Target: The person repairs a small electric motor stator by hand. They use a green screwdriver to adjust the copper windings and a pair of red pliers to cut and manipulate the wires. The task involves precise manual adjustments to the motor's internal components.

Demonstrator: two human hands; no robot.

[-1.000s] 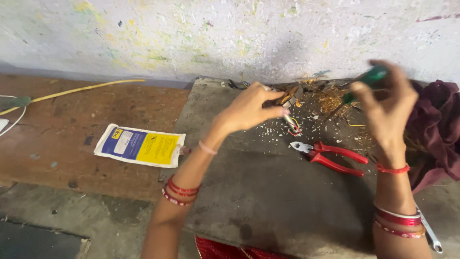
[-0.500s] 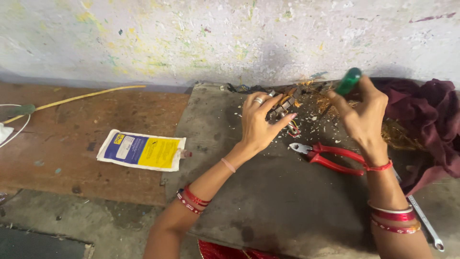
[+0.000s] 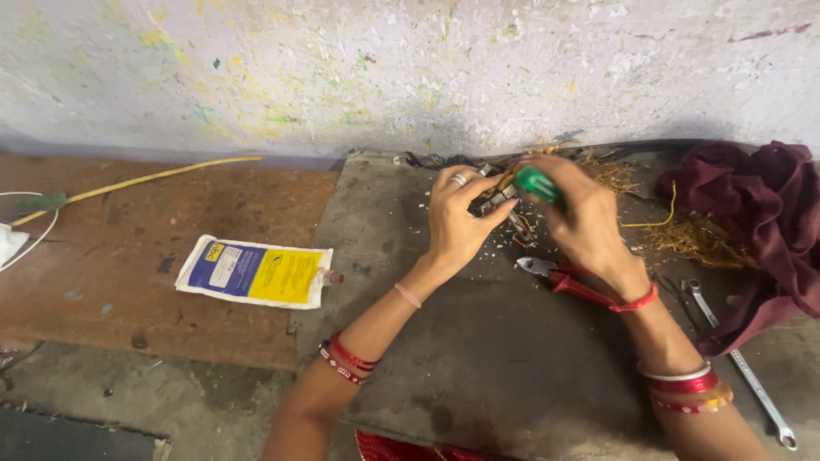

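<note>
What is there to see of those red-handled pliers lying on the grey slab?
The pliers have grey metal jaws that look about closed, pointing left, and red coated handles running right and toward the camera. They lie flat on the grey slab among pale scraps, unheld. The right hand and its wrist hang over the handles and hide part of them; whether they touch is unclear.

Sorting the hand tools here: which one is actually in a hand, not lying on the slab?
The green-handled tool, gripped in the right hand. The red-handled pliers and the steel spanner lie loose.

pouch [image 3: 254, 272] | flat, blue-yellow-white; red cap | on brown board
</note>
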